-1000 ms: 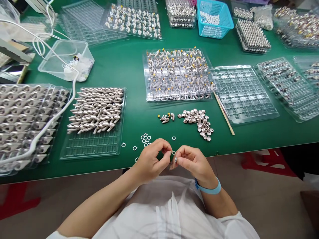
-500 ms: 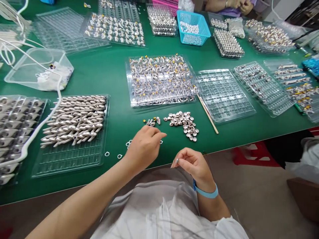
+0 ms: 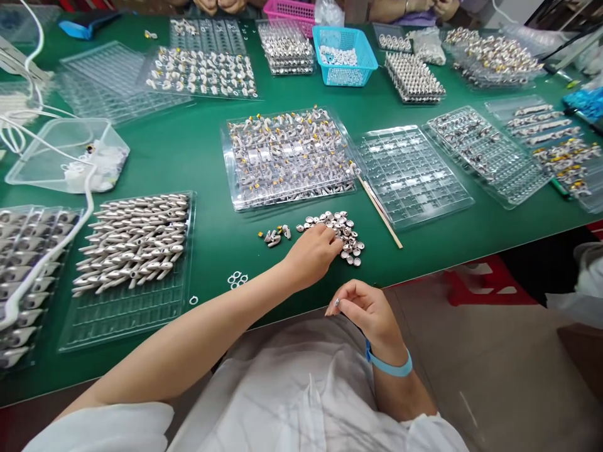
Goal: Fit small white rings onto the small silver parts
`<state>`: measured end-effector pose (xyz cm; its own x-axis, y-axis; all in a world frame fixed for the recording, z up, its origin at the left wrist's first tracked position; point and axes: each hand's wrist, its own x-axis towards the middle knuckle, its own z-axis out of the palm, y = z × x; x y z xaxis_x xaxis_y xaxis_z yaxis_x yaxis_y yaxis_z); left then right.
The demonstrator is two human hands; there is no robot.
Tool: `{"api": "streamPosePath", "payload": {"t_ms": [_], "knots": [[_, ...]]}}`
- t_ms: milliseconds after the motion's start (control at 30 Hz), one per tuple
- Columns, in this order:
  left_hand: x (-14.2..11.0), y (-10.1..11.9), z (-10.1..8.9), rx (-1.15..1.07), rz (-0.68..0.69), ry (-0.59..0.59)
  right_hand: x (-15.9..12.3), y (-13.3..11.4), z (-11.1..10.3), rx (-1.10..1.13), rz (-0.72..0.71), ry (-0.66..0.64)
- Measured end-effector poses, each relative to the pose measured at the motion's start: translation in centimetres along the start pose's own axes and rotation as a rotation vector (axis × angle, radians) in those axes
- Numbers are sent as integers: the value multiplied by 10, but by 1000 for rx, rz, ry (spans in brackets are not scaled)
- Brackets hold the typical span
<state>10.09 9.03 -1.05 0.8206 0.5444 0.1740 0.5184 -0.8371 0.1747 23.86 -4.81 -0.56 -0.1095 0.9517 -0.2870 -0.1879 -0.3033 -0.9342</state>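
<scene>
My left hand (image 3: 313, 254) reaches over the near left side of a pile of small round metal caps (image 3: 352, 243). Its fingers are bent together, and their tips are hidden among the caps. Close to my lap, my right hand (image 3: 365, 311) pinches a tiny shiny metal part (image 3: 336, 302) between thumb and forefinger; a blue band circles that wrist. Left of the caps lie several small curved metal pieces (image 3: 272, 237), some with yellow ends. Several white rings (image 3: 237, 280) rest on the table beyond my left forearm.
A stacked clear tray of yellow-tipped parts (image 3: 287, 154) stands ahead. Right of it are a thin wooden stick (image 3: 382, 213) and a clear moulded tray (image 3: 414, 176). Long metal pieces (image 3: 134, 242) fill a tray at left. A blue basket (image 3: 346, 75) stands farther back. Other people's hands (image 3: 428, 6) show across the table.
My left hand has moved right, from beside the curved pieces and rings to the cap pile, uncovering the rings. My right hand stays nearly still with its small part. The view has shifted slightly.
</scene>
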Motion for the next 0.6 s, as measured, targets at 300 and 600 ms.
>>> {"api": "streamPosePath", "payload": {"t_ms": [300,600], "knots": [[-17,0,1,2,55,159,2,2,3,-33,-49,-13],[-71,-3,-11,-200,-108,312,8,1,8,-115,-140,106]]}}
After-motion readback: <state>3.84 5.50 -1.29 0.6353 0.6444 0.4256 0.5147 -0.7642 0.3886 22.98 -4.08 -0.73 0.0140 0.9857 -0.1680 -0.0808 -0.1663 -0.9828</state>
